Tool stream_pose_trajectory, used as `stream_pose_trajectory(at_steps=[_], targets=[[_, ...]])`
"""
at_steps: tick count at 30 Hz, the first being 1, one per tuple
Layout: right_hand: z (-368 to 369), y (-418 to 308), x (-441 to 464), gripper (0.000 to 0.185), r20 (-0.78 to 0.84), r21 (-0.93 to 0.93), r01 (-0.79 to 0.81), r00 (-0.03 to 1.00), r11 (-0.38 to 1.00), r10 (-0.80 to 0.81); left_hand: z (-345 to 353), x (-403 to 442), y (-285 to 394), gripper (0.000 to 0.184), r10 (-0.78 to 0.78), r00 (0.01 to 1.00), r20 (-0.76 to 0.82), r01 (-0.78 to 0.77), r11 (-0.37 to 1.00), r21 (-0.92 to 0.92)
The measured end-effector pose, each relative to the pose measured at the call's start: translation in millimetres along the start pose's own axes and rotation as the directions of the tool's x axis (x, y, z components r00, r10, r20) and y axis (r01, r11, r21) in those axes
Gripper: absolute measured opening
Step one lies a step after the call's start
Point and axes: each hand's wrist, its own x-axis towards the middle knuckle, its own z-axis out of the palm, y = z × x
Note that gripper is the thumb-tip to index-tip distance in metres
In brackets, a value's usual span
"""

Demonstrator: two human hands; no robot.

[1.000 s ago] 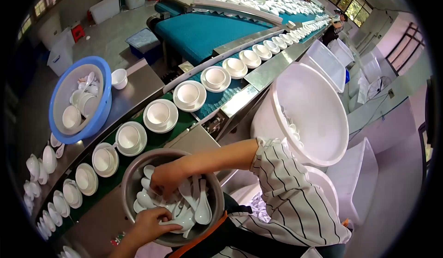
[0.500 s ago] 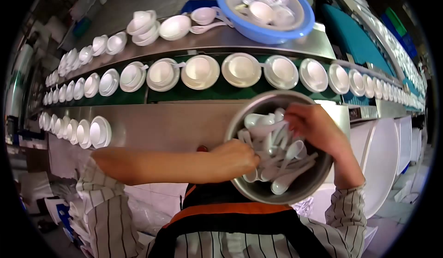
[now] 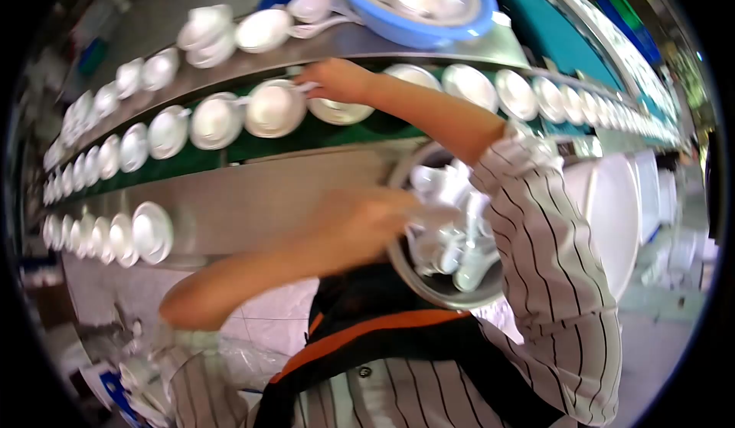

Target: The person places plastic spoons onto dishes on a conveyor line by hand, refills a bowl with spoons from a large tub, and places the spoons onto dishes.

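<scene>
My right hand [image 3: 337,81] reaches across to the green conveyor belt, fingers closed on the handle of a white soup spoon [image 3: 308,87] at the edge of a white bowl and plate set [image 3: 276,109]. My left hand [image 3: 375,217], smeared by motion, is at the left rim of a steel basin [image 3: 406,271]. Several white spoons [image 3: 475,267] lie heaped in the basin, which my right sleeve partly covers. Whether the left fingers hold anything is hidden by the blur.
More plate and bowl sets [image 3: 168,132] line the green belt [image 3: 253,148] on both sides. A blue tub [image 3: 436,36] of white tableware and stacked bowls [image 3: 207,36] stand on the steel ledge behind. Further sets [image 3: 153,233] sit at the left of the near counter [image 3: 260,198].
My right hand has left the basin and moved up and left to the belt. My left hand has risen and shifted slightly left. The whole view has shifted too.
</scene>
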Motion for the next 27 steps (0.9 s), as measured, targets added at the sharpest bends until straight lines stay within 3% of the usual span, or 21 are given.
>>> stream_pose_trajectory(at_steps=[1,2,3,4,5,6,7,8,9,10,11,12,13,15,16,18,21,23,25,27], targets=[[-22.4,-16.9,-11.4,0.045,-0.024,-0.089,0.016,1.0,0.996,-0.018,-27.2,-3.3,4.2,0.035,-0.303,0.935,0.183,0.338,0.918,-0.206],[-38.6,-17.8,-21.6,0.047,-0.096,-0.086,0.033,0.995,0.996,-0.041,-49.0,-4.2,12.9,0.036,-0.489,0.843,0.226,0.532,0.822,-0.204],[-68.6,-30.9,-37.1,0.037,-0.12,-0.053,-0.013,0.993,0.999,0.007,-64.1,-10.7,1.0,0.038,-0.382,0.916,0.12,0.399,0.897,-0.188],[-101.8,-49.6,-59.9,0.023,-0.151,-0.06,-0.051,0.988,0.997,0.042,-81.0,-9.9,-0.1,0.038,-0.474,0.875,0.098,0.483,0.867,-0.125],[-122.9,-60.2,-89.1,0.013,-0.141,-0.064,-0.147,0.98,0.987,0.137,-89.5,-10.0,-9.8,0.038,-0.549,0.834,0.059,0.549,0.815,-0.187],[-135.7,-67.4,-119.3,0.01,-0.089,-0.088,-0.089,0.993,0.992,0.081,-95.6,-3.5,-20.0,0.033,-0.587,0.809,-0.03,0.561,0.788,-0.254],[-141.1,-80.7,-151.5,0.01,0.104,-0.076,-0.161,0.98,0.984,0.169,-106.7,10.3,-21.7,0.021,-0.585,0.808,-0.073,0.554,0.796,-0.243],[-136.5,-92.6,-177.8,0.012,0.223,-0.141,-0.107,0.965,0.984,0.137,-113.0,25.2,-35.3,0.013,-0.542,0.821,-0.181,0.509,0.837,-0.2],[-125.2,-106.3,-197.0,0.019,0.262,-0.268,-0.05,0.957,0.962,0.122,-120.8,41.2,-52.2,0.013,-0.458,0.849,-0.264,0.445,0.889,-0.108],[-112.4,-111.5,-208.9,0.023,0.301,-0.337,0.154,0.952,0.929,-0.049,-128.6,60.9,-62.9,0.013,-0.437,0.851,-0.293,0.458,0.889,0.006],[-98.5,-116.2,-215.7,0.017,0.341,-0.324,0.186,0.938,0.927,-0.069,-133.4,81.6,-75.5,0.017,-0.378,0.868,-0.321,0.429,0.897,0.104],[-86.9,-118.2,-222.5,0.014,0.304,-0.312,0.233,0.943,0.921,-0.135,-137.9,99.1,-105.5,0.018,-0.085,0.928,-0.362,0.215,0.918,0.334],[-85.1,-122.6,-222.1,0.014,0.29,-0.331,0.242,0.946,0.912,-0.146,-140.5,120.0,-120.1,0.019,0.02,0.948,-0.318,0.153,0.846,0.51],[-95.6,-126.9,-225.2,0.015,0.333,-0.405,0.262,0.934,0.876,-0.125,-130.4,150.8,-121.6,0.017,-0.049,0.975,-0.218,0.183,0.735,0.653],[-102.0,-129.5,-230.1,0.016,0.36,-0.426,0.247,0.929,0.87,-0.087,-123.8,163.3,-118.7,0.013,-0.159,0.98,-0.12,0.197,0.691,0.696],[-113.3,-130.6,-241.8,0.016,0.414,-0.471,0.212,0.91,0.856,0.002,-104.8,179.3,-121.5,0.008,-0.135,0.991,-0.014,0.094,0.604,0.792],[-116.1,-120.9,-246.3,0.017,0.578,-0.398,0.059,0.791,0.915,0.201,-74.2,195.5,-143.5,0.009,-0.19,0.973,0.133,-0.007,0.551,0.834],[-107.4,-107.7,-252.6,0.021,0.51,-0.275,-0.012,0.846,0.961,0.157,-53.9,199.8,-145.4,0.021,-0.318,0.929,0.19,-0.005,0.502,0.865],[-108.4,-101.9,-246.8,0.023,0.491,-0.115,-0.103,0.859,0.988,0.147,-39.5,193.9,-147.9,0.029,-0.282,0.956,0.078,0.105,0.58,0.807],[-123.9,-100.6,-244.4,0.017,0.456,-0.075,-0.229,0.858,0.971,0.238,-44.0,186.9,-132.9,0.038,-0.351,0.934,0.072,0.159,0.585,0.795]])
